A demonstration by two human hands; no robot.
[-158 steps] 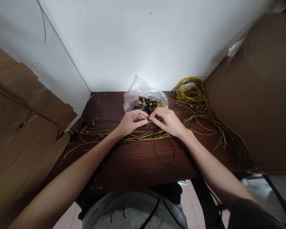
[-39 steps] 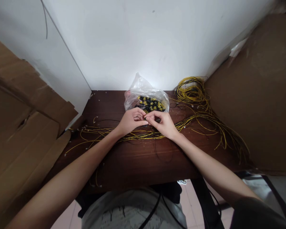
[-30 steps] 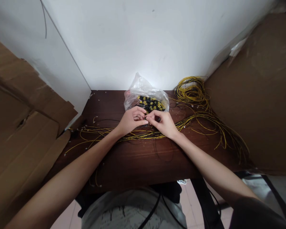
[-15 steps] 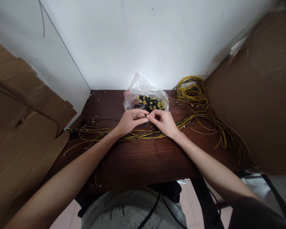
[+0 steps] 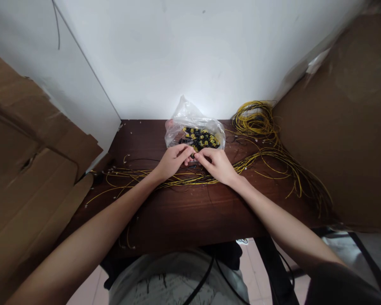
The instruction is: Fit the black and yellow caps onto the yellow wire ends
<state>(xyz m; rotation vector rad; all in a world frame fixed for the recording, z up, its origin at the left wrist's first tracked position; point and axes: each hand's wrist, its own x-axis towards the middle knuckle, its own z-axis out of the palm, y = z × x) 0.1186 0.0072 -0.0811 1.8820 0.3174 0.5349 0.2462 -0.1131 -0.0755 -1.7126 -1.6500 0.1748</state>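
Fingertips of my left hand [image 5: 174,160] and my right hand [image 5: 218,164] meet just in front of an open clear plastic bag [image 5: 182,112]. Both hands are closed in a pinch. Whatever lies between the fingertips is small and mostly covered, with only a dark speck showing. Inside the bag are many small black and yellow plastic parts [image 5: 201,137]. Beneath the wrists runs a long bundle of yellow and black wires [image 5: 190,183]. A small dark piece [image 5: 193,166] lies on the table below the fingertips.
A coil of yellow and black wire [image 5: 254,120] rests at the back right of the brown table [image 5: 178,216]. Cardboard [image 5: 34,140] stands at the left, and more cardboard [image 5: 343,127] at the right. A white wall [image 5: 190,55] closes off the back.
The left fingers have curled in more and the left thumb has moved up towards the right fingertips. The bag and wires look the same.
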